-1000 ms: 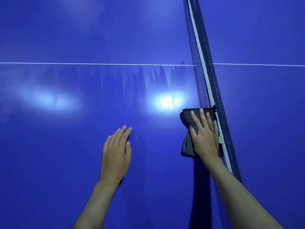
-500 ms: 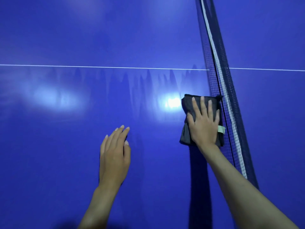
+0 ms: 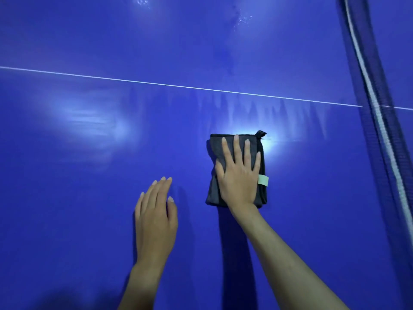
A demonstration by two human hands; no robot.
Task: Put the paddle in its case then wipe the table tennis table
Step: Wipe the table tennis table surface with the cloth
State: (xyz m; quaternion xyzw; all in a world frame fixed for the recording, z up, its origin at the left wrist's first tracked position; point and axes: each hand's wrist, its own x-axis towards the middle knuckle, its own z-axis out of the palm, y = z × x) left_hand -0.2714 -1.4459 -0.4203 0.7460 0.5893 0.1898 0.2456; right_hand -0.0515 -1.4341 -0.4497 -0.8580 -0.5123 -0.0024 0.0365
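Grey folded cloth [image 3: 237, 171], long axis toward white line; right hand [image 3: 240, 175] flat on it; left hand [image 3: 155, 211] flat on table [image 3: 67, 198]

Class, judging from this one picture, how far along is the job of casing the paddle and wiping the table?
Done: no paddle or case shows. In hand: the right hand presses a folded dark cloth flat on the blue table; the left hand rests open. Left: droplets beyond the white line.

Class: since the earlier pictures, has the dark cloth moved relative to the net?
Yes. The dark cloth, pressed by the right hand, has slid left, away from the net it earlier touched.
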